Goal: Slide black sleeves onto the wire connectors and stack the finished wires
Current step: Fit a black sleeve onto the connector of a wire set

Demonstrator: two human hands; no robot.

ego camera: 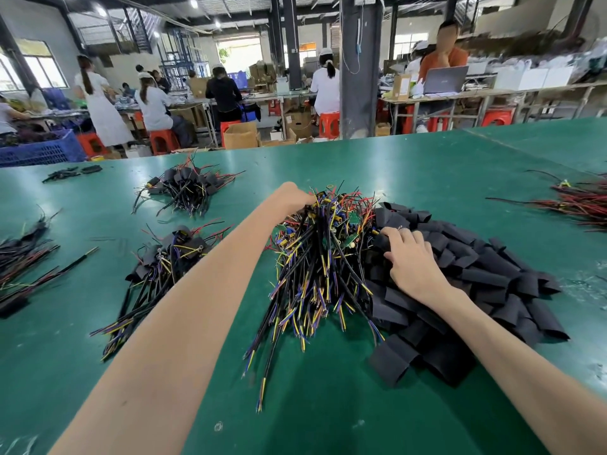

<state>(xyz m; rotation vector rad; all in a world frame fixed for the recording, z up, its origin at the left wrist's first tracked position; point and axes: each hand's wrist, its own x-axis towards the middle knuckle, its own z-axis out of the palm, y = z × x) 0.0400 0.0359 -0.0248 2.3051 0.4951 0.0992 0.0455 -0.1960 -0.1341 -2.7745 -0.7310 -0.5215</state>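
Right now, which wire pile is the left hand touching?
The big central pile, beside the loose sleeves; the left hand rests on its far end. The two sleeved piles further left lie untouched.

Single head-worn wide-angle view, facing forward and down, close over the green table (427, 165)
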